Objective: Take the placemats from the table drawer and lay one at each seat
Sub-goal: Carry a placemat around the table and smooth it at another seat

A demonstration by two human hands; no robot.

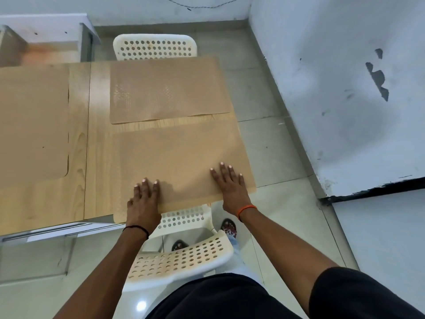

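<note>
As the near placemat (179,162) overhangs the surface (96,162) edge w/ both hands, left hand (145,199) & right hand (230,185), pressing flat, open-fingered, a nudge toward the chair (184,256) could slide it off.

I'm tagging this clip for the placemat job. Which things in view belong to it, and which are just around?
Part of the job:
near placemat, pressed flat by left hand and right hand
far placemat
left placemat
wooden table
near white chair
far white chair

Just around:
white cabinet
scuffed wall
</note>
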